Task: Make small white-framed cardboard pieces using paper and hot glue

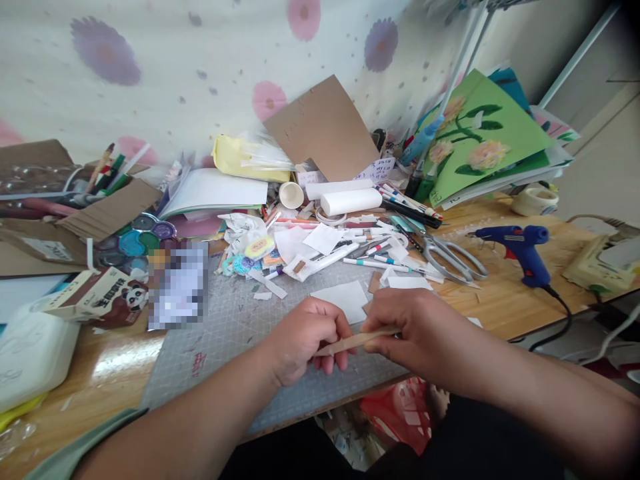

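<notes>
A thin tan strip point(345, 344), perhaps cardboard or wood, is stretched at a slight tilt between my two hands, low over the front of the grey cutting mat point(200, 363). My left hand point(307, 337) has its fingers curled round the strip's lower left end. The other end is pinched between the thumb and bent fingers of my right hand point(413, 323), which hides part of it. Just behind my hands, a white piece of paper point(345, 300) lies flat on the mat. Small brown card scraps point(375, 281) lie beside it.
Scissors point(453, 257) and a blue glue gun point(517, 247) with its cord lie to the right. Markers and paper scraps point(320, 253) are heaped behind the mat. On the left stand a panda-printed box point(107, 297) and a cardboard box point(45, 247). A red bag point(397, 410) shows below the table edge.
</notes>
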A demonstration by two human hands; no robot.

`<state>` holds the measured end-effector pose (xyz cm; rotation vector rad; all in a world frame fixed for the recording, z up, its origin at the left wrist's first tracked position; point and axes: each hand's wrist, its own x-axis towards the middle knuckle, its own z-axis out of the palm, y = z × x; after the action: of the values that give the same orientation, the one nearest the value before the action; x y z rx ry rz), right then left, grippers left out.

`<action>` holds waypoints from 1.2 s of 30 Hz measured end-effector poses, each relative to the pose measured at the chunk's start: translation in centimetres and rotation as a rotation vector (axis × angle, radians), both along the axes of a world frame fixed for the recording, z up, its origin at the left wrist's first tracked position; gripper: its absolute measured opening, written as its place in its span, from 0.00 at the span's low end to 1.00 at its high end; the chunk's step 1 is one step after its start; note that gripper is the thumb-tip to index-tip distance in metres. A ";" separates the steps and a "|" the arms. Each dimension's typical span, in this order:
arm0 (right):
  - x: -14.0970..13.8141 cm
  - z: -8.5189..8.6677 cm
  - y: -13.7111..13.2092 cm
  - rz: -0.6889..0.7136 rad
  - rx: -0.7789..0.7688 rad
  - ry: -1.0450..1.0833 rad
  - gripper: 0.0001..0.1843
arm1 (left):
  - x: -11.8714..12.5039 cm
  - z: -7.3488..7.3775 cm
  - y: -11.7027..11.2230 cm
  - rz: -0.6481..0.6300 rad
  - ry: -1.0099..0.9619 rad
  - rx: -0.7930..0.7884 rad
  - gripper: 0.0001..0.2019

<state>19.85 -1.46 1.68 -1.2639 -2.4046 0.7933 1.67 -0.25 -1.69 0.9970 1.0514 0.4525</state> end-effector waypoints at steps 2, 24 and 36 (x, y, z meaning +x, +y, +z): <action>0.1 -0.1 0.1 -0.012 -0.007 0.001 0.05 | 0.0 0.1 0.0 -0.010 -0.024 0.000 0.05; -0.4 -0.6 -0.3 0.011 0.034 -0.008 0.07 | 0.6 0.0 -0.5 0.043 0.029 0.036 0.05; -0.1 -0.2 0.1 -0.025 0.043 0.003 0.07 | 0.1 0.3 -0.2 -0.011 -0.010 0.026 0.06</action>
<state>19.79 -1.35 1.48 -1.2723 -2.3858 0.7315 1.79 -0.48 -1.41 1.0221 1.0331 0.4622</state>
